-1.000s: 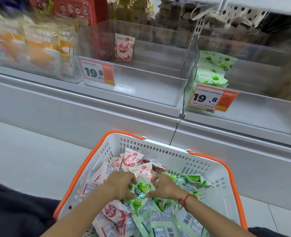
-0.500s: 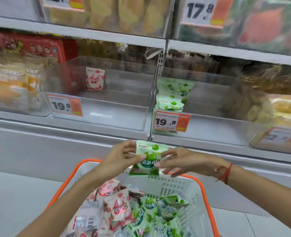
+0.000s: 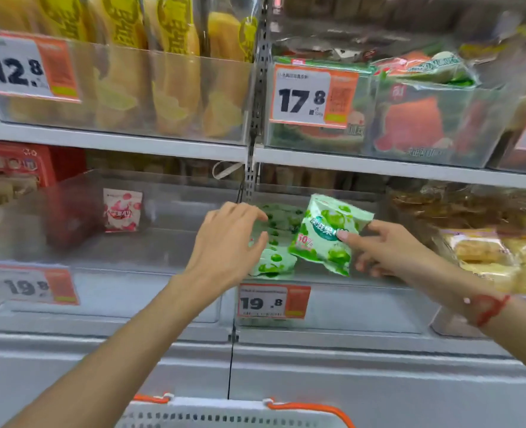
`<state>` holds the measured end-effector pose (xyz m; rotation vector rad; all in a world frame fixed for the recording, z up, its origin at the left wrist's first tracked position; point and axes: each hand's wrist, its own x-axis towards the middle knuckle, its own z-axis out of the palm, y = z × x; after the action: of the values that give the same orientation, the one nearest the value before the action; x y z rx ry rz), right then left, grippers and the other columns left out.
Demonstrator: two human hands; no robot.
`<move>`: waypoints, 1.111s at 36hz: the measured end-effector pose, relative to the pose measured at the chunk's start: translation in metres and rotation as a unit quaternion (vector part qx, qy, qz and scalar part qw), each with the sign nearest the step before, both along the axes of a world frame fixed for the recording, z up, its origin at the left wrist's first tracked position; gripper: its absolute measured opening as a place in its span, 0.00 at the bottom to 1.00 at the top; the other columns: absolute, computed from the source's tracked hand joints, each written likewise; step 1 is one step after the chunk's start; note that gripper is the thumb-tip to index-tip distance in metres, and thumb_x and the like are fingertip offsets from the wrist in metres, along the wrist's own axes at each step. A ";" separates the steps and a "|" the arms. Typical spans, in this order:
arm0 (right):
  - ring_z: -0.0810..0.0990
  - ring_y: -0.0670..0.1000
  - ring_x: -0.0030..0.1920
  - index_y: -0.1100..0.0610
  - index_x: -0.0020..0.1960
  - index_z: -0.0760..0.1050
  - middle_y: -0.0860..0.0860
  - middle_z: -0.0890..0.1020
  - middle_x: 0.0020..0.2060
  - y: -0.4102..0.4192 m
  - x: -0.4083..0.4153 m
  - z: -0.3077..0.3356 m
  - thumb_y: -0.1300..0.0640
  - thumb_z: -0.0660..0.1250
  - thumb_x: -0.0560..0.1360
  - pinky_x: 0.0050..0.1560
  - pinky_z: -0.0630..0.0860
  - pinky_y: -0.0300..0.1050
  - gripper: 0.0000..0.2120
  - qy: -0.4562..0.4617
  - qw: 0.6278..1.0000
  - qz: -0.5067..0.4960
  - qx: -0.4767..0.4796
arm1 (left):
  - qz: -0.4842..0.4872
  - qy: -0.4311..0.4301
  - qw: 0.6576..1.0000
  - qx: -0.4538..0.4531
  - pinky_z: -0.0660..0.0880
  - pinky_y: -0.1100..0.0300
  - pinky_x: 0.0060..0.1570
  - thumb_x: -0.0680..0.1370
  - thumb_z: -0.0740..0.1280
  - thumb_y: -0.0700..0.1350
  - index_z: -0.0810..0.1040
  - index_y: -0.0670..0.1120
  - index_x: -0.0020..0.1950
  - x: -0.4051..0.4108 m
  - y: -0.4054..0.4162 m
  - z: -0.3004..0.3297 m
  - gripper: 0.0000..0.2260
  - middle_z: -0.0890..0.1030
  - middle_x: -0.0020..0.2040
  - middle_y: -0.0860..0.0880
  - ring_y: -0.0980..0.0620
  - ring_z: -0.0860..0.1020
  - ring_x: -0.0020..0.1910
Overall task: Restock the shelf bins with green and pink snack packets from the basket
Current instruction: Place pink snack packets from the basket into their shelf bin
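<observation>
Both forearms are bare, with no sleeves in view; the right wrist wears a thin red string bracelet (image 3: 488,308) carrying a small pale bead; both hands are ungloved

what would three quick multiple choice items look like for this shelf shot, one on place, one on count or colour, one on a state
1. Where is the green snack packet held by the right hand?
A. over the bin with the right 19.8 price tag
B. down in the basket
C. on the top shelf

2. How many pink snack packets show in the left clear bin?
A. none
B. one
C. five

3. What is the left hand doing?
A. gripping a pink packet
B. holding the basket handle
C. open, holding nothing

Answers: 
1. A, the packet is tilted just above that tag beside the green packets in the bin. 
2. B, a single pink packet stands at the back. 
3. C, its fingers are spread with no grip on anything.
</observation>
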<state>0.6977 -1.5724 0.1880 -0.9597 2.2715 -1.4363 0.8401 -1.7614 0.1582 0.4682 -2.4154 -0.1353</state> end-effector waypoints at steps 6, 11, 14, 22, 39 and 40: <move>0.76 0.48 0.32 0.58 0.40 0.73 0.54 0.79 0.35 -0.054 -0.088 -0.007 0.49 0.69 0.74 0.28 0.73 0.33 0.12 0.031 0.987 -0.060 0.149 | -0.013 -0.051 0.998 -0.045 0.66 0.56 0.57 0.79 0.63 0.47 0.73 0.49 0.65 -0.023 -0.017 -0.025 0.15 0.74 0.63 0.54 0.50 0.64 0.66; 0.78 0.54 0.42 0.59 0.35 0.70 0.58 0.79 0.37 -0.104 -0.120 -0.038 0.49 0.69 0.74 0.45 0.79 0.45 0.16 0.025 0.973 -0.032 0.226 | -0.016 0.029 0.997 -0.073 0.71 0.55 0.45 0.75 0.68 0.44 0.79 0.47 0.54 -0.027 -0.022 -0.039 0.08 0.79 0.53 0.51 0.48 0.73 0.56; 0.79 0.56 0.41 0.59 0.33 0.71 0.60 0.80 0.38 -0.129 -0.128 -0.051 0.49 0.70 0.73 0.55 0.79 0.53 0.18 0.033 0.970 -0.038 0.237 | -0.027 0.052 0.996 -0.074 0.72 0.55 0.44 0.75 0.65 0.45 0.79 0.48 0.51 -0.029 -0.024 -0.042 0.07 0.79 0.51 0.52 0.48 0.73 0.54; 0.83 0.57 0.43 0.65 0.49 0.72 0.59 0.81 0.42 -0.149 -0.136 -0.073 0.53 0.75 0.70 0.50 0.81 0.52 0.19 -0.011 0.981 -0.119 0.155 | -0.028 0.081 0.995 -0.056 0.70 0.58 0.44 0.75 0.62 0.47 0.79 0.49 0.47 -0.032 -0.024 -0.047 0.07 0.78 0.48 0.54 0.52 0.69 0.53; 0.77 0.56 0.56 0.62 0.62 0.68 0.56 0.74 0.52 -0.131 -0.106 -0.060 0.50 0.69 0.75 0.58 0.77 0.51 0.23 -0.005 0.976 -0.061 0.211 | -0.010 0.073 0.996 -0.052 0.71 0.56 0.43 0.79 0.60 0.47 0.80 0.47 0.46 -0.031 -0.023 -0.045 0.10 0.78 0.49 0.53 0.50 0.72 0.53; 0.76 0.55 0.57 0.62 0.64 0.67 0.56 0.73 0.54 -0.125 -0.102 -0.058 0.51 0.69 0.75 0.58 0.77 0.51 0.24 0.008 0.977 -0.063 0.204 | -0.011 0.071 0.996 -0.047 0.72 0.56 0.44 0.80 0.60 0.47 0.80 0.47 0.47 -0.030 -0.023 -0.044 0.10 0.78 0.50 0.53 0.50 0.72 0.54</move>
<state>0.5961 -1.6974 0.1301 -0.7094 2.5381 -0.9439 0.8098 -1.7841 0.1140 0.3764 -2.2772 -0.0625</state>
